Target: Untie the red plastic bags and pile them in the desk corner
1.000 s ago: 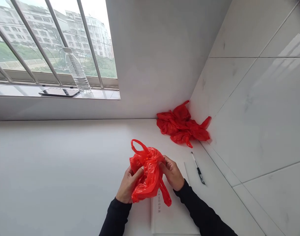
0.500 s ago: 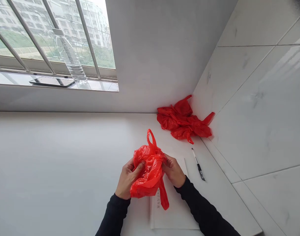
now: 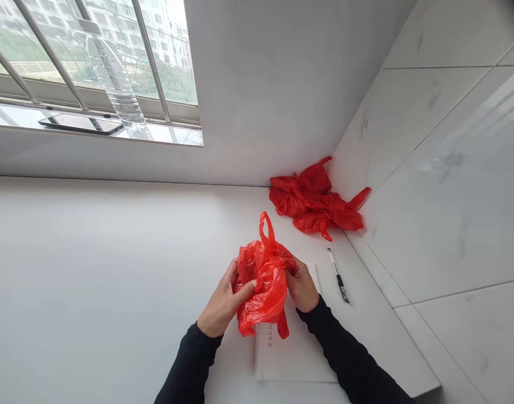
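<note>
A crumpled red plastic bag is held between my two hands, above an open notebook. My left hand grips its left side, thumb pressed across the front and the other fingers behind. On the right side my right hand pinches the bag, its fingertips partly hidden by the plastic. One handle loop stands up at the top and another strip hangs down below. Under the bag lies the white notebook with a short column of handwritten numbers.
A heap of red plastic bags lies in the far right corner against the walls. A pen rests right of the notebook. On the windowsill are a water bottle and a flat dark-edged device. Tiled wall bounds the right side.
Both hands and the bag have shifted slightly right in the view. The bag has turned a little, and its hanging strip shows less below. The view itself has also moved slightly.
</note>
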A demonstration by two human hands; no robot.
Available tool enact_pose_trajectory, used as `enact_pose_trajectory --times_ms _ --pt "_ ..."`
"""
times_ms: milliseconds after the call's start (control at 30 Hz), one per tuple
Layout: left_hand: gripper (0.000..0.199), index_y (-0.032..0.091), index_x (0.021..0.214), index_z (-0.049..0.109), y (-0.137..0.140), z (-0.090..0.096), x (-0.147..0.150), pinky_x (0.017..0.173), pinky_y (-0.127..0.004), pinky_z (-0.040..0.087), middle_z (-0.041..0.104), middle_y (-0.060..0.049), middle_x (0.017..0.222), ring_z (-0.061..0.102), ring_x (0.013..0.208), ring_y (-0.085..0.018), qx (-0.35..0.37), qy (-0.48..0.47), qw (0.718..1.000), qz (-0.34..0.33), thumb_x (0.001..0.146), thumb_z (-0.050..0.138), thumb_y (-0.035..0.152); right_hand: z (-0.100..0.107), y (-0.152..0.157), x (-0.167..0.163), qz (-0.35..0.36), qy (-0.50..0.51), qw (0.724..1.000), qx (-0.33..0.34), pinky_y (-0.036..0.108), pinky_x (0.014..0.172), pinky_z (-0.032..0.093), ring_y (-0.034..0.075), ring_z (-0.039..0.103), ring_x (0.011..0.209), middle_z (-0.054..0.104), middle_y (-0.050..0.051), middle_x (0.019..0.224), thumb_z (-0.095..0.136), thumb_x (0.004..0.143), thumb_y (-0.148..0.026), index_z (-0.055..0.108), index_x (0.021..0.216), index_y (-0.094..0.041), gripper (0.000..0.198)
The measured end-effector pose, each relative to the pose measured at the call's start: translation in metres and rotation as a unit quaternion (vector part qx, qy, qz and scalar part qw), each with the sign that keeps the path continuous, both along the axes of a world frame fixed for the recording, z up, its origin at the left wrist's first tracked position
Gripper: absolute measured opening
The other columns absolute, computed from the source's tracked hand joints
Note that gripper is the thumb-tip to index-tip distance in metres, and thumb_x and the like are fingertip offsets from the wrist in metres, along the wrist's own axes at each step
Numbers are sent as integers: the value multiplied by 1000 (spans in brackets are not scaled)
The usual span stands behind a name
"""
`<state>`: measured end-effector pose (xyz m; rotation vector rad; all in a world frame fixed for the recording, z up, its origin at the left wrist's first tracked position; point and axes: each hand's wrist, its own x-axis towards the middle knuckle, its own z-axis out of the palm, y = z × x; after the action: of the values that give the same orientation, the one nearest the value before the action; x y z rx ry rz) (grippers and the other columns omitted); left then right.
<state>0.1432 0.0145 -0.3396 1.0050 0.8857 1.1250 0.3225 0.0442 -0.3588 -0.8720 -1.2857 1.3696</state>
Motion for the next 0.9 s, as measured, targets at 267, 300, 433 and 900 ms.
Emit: enact_pose_trajectory --times_ms 267,300,433,900 --pt "39 17 109 63 2 -8 -1 78 -33 56 71 -12 109 69 94 -27 -34 -6 999 34 77 77 36 5 -1 -2 43 16 999 19 38 89 51 24 63 103 67 6 118 66 89 -43 60 123 -27 38" --pt "42 17 112 63 3 -7 -2 77 -33 56 71 -11 110 70 93 -27 -32 -15 998 49 77 77 36 6 -2 -2 63 19 998 16 38 88 52 25 63 103 67 6 118 67 88 -42 59 124 -27 40" --pt "48 19 119 62 4 -3 -5 76 -31 56 70 -10 115 70 95 -26 -30 -52 997 57 77 78 36 5 -3 -3 97 25 995 -5 35 80 53 22 66 89 71 5 103 71 85 -40 66 111 -24 31" --pt "50 22 121 53 1 0 1 76 -35 58 66 -11 119 68 97 -26 18 -24 997 64 79 77 35 3 -2 -2 51 54 997 -3 41 97 50 25 63 107 68 6 119 68 89 -37 61 120 -25 33"
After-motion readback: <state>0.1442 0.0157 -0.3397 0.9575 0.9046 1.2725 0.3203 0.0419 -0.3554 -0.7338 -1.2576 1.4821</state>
